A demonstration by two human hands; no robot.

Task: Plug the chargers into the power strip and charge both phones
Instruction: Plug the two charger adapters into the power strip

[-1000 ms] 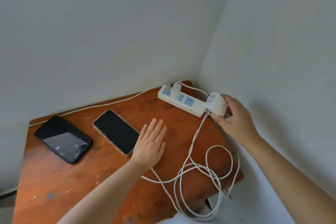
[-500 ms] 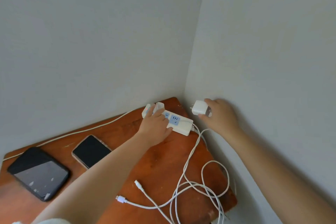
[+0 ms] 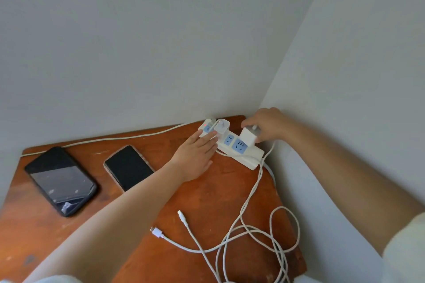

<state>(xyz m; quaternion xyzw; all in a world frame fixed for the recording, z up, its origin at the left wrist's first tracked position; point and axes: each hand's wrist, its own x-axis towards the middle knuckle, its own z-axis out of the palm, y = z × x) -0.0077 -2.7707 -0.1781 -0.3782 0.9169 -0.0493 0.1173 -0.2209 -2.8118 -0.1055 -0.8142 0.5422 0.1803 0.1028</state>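
Observation:
A white power strip (image 3: 249, 156) with blue sockets lies at the table's far corner. One small white charger (image 3: 222, 129) sits plugged in near its left end. My left hand (image 3: 197, 153) lies flat, fingers pressing on the strip's left part. My right hand (image 3: 266, 126) grips a second white charger (image 3: 248, 137) right over the strip's far right socket. Two black phones lie screen up on the left: a large one (image 3: 60, 180) and a smaller one (image 3: 128, 167). Two loose white cable ends (image 3: 182, 218) (image 3: 157, 232) lie on the wood.
The wooden table (image 3: 216, 195) stands in a corner between two grey walls. White cables coil in loops (image 3: 273, 236) by the right edge. The strip's own cord (image 3: 115, 139) runs along the back edge to the left.
My right hand has brought the second charger from beside the strip's end down onto its right socket. My left hand stays pressed on the strip. The camera has tilted.

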